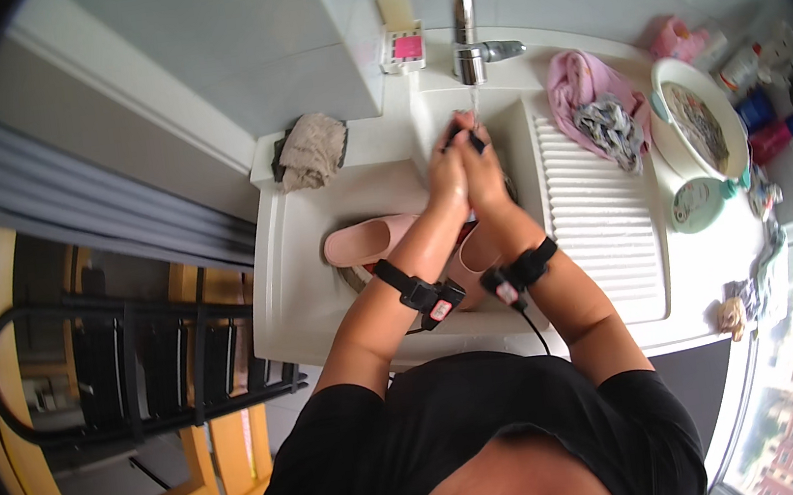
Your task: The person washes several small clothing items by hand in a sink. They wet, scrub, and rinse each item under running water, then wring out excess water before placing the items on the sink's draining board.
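My left hand [447, 168] and my right hand [483, 166] are pressed together beneath a chrome faucet [470, 64]. A thin stream of water [474, 98] runs down onto the fingertips. Dark pieces show at the fingers; whether they are worn bands or a held item is unclear. Below my forearms, a pink slipper [364, 241] lies at the left of the white sink [301, 259]. Another pink slipper [473, 262] is partly hidden between my wrists. Something reddish shows beside the slippers, mostly covered by my arms.
A ribbed washboard [598, 230] lies right of the basin, with pink cloth [576, 77] and grey patterned cloth [608, 129] at its top. Farther right are a white bucket [664, 133] and a green bottle [701, 204]. A beige rag [314, 152] and a soap dish [404, 53] sit along the back.
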Motion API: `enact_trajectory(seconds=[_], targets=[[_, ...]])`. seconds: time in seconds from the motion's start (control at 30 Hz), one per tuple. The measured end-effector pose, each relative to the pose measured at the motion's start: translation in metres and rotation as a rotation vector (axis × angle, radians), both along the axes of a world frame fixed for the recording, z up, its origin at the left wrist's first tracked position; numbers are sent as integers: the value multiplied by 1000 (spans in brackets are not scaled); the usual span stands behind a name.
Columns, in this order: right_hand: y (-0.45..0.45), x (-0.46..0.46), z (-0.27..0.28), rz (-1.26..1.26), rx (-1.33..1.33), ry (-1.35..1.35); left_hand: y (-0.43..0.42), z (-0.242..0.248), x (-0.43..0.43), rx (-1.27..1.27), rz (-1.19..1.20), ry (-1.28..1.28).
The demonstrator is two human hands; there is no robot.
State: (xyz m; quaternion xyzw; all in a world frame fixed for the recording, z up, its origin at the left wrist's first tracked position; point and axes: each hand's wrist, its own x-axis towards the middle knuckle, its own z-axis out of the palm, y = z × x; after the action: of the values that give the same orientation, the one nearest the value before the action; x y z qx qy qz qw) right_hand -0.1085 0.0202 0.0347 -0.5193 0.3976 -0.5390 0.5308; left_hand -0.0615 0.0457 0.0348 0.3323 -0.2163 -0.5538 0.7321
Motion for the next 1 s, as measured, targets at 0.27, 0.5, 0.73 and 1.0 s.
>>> enact_trajectory(seconds=[0.27,0.5,0.73,1.0], targets=[[-15,-10,-19,-3,84,-38,-13,-1,-11,162,-94,-17],[-13,-11,-4,-7,244,-69,-17,-6,-10,139,-17,-152],[-21,-15,-15,-62,339,-316,-15,-1,-6,229,-66,-62],[-24,-7,-28,-120,308,-291,-21,-6,0,193,4,-36]])
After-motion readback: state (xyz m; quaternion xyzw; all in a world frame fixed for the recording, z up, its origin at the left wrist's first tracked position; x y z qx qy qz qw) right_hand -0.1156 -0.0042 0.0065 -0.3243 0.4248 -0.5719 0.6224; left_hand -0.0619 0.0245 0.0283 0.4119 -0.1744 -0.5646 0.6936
